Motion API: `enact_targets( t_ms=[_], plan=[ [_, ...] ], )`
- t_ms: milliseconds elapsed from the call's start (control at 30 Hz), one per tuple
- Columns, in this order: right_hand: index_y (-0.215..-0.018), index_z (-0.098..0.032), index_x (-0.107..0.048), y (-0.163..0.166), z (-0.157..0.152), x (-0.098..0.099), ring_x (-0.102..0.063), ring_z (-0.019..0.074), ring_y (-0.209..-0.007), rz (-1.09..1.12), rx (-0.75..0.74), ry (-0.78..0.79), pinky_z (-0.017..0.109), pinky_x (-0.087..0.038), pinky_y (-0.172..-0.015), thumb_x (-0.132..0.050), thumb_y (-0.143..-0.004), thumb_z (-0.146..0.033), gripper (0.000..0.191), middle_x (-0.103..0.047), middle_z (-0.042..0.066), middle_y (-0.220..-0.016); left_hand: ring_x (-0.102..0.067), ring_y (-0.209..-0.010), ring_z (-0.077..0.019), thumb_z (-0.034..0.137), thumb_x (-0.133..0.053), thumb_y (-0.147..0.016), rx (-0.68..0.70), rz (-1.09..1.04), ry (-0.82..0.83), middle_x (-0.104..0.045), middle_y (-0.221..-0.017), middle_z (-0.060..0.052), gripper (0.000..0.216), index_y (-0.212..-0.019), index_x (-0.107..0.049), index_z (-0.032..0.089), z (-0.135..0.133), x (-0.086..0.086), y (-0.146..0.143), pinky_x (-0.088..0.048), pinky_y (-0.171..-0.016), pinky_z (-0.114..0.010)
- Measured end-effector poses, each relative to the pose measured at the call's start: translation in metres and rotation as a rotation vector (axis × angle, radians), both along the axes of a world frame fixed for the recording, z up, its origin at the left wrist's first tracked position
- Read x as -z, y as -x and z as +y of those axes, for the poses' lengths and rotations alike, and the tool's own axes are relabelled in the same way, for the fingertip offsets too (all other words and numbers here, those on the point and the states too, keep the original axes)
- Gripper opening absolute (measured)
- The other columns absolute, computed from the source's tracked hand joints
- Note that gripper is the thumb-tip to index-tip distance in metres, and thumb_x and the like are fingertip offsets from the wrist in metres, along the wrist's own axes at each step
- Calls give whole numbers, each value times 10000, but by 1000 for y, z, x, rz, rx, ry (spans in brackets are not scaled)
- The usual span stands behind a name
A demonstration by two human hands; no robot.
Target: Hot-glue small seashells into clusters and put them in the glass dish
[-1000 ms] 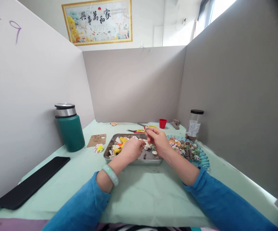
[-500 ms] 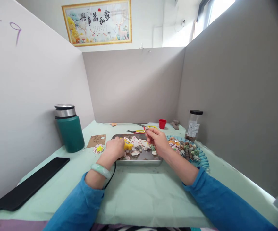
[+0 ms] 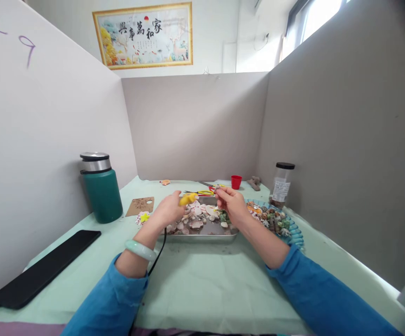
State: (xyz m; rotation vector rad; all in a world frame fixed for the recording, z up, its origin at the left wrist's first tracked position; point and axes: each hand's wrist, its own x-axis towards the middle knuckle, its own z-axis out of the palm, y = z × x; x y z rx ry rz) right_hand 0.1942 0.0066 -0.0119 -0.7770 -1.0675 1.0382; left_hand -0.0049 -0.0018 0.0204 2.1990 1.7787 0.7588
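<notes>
My left hand [image 3: 169, 212] is raised over the left part of a metal tray [image 3: 202, 232] and grips a yellow tool [image 3: 187, 199] with a black cord hanging down past my wrist. My right hand [image 3: 233, 204] hovers over the tray's right side, fingers pinched on a small shell [image 3: 217, 188]. The yellow tool's tip points toward that shell, a short gap between them. Several pale shells [image 3: 197, 217] lie loose in the tray.
A blue glass plate [image 3: 295, 232] of mixed shells sits right of the tray. Scissors [image 3: 202, 191], a red cup [image 3: 236, 181] and a jar [image 3: 281, 185] stand behind. A green flask [image 3: 100, 185], a cardboard piece [image 3: 140, 205] and a black flat case [image 3: 43, 268] are to the left.
My left hand picked the yellow tool out of the tray, lifted it and brought it toward the shell held in my right hand. The right hand barely moved.
</notes>
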Motion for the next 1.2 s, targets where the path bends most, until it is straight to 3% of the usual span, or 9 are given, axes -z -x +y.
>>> enact_targets(
  t_ms=[133,233,400,500,667,933,1200],
  plan=[
    [-650,-172,-576,-2,1,-1,-445,57,-433,28,29,-1,197,-328,-404,-721,-578,-364,251,-570,-32,-601,-524,-534,-119,347,-589,-705,226,-705,63,-604,-712,-28,472,-1117,-524,125,-5,-10,-2,-370,-491,-221],
    [-658,-174,-580,-2,1,0,-438,57,-431,9,21,-15,198,-339,-413,-714,-592,-368,245,-567,-34,-589,-420,-451,-62,325,-649,-652,384,-918,145,-505,-601,31,359,-937,-562,125,-10,-12,-6,-314,-444,-197],
    [-667,-180,-579,-2,2,2,-431,60,-432,-1,20,-24,201,-339,-419,-700,-612,-380,239,-565,-30,-586,-346,-415,-38,128,-571,-561,325,-983,180,-467,-540,48,158,-713,-529,137,-14,-10,-13,-258,-410,-194],
    [-651,-182,-571,-2,2,2,-428,66,-429,-7,21,-25,207,-343,-424,-698,-610,-380,239,-556,-30,-562,-357,-407,-51,112,-535,-551,345,-1037,256,-449,-485,45,147,-694,-509,136,-18,-12,-14,-265,-409,-201],
    [-663,-175,-583,-2,2,2,-434,63,-432,19,34,-27,204,-335,-415,-705,-600,-374,242,-559,-29,-582,-434,-440,-85,186,-580,-614,455,-1106,382,-531,-533,6,208,-802,-511,132,-18,-11,-14,-316,-402,-208],
    [-714,-173,-585,-4,7,5,-439,61,-436,14,50,-54,203,-344,-419,-701,-617,-392,266,-564,-27,-623,-286,-297,-39,419,-610,-730,516,-945,366,-413,-366,60,293,-761,-518,143,-15,-5,-10,-163,-329,-179],
    [-756,-191,-584,-4,8,6,-448,57,-434,16,50,-73,199,-345,-424,-693,-625,-410,277,-581,-39,-644,-298,-296,-41,423,-602,-751,536,-860,371,-425,-357,55,296,-686,-471,166,-18,-9,-8,-193,-337,-180]
  ],
)
